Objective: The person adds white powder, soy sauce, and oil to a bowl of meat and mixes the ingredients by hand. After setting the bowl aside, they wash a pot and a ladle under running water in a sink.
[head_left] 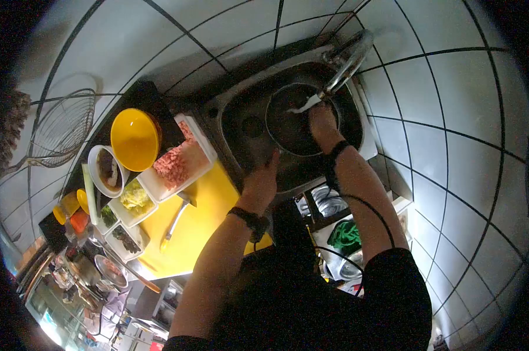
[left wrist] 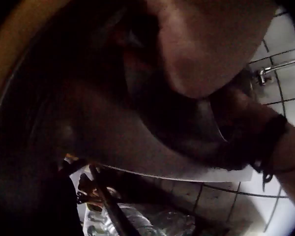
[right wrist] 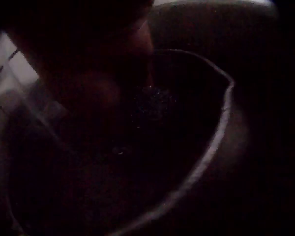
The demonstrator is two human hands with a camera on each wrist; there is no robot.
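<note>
A round pot or bowl (head_left: 290, 137) stands in the metal sink (head_left: 232, 126); its curved rim (right wrist: 206, 160) crosses the dark right wrist view. Water (head_left: 302, 107) runs from the faucet (head_left: 343, 67) into it. My right hand (head_left: 323, 121) reaches down inside, under the faucet, its fingers hidden. At the sink's near left edge is my left hand (head_left: 261, 184), its fingers pointing toward the pot; whether it touches anything cannot be told. In the left wrist view part of the left hand (left wrist: 206, 44) looms large and dark.
Left of the sink lie a yellow board (head_left: 203, 216) with a knife (head_left: 175, 225), a tray of ground meat (head_left: 173, 169), small trays, a yellow bowl (head_left: 134, 139) and a white bowl (head_left: 107, 171). A strainer (head_left: 65, 128) hangs on the tiled wall. Below the sink are shelves with green items (head_left: 344, 235).
</note>
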